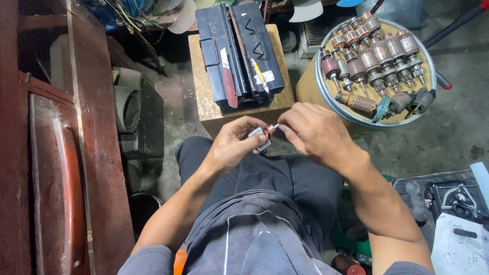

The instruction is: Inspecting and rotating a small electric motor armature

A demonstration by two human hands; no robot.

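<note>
My left hand grips a small motor armature with a metal core and copper end, held above my lap. My right hand closes its fingertips on the armature's thin shaft end, to the right of the left hand. Both hands meet just in front of a wooden block. Most of the armature is hidden by my fingers.
A black metal toolbox lies open on the wooden block. A round drum lid at the right carries several copper-wound armatures. A dark red bench stands at the left; tools and paper lie at the lower right.
</note>
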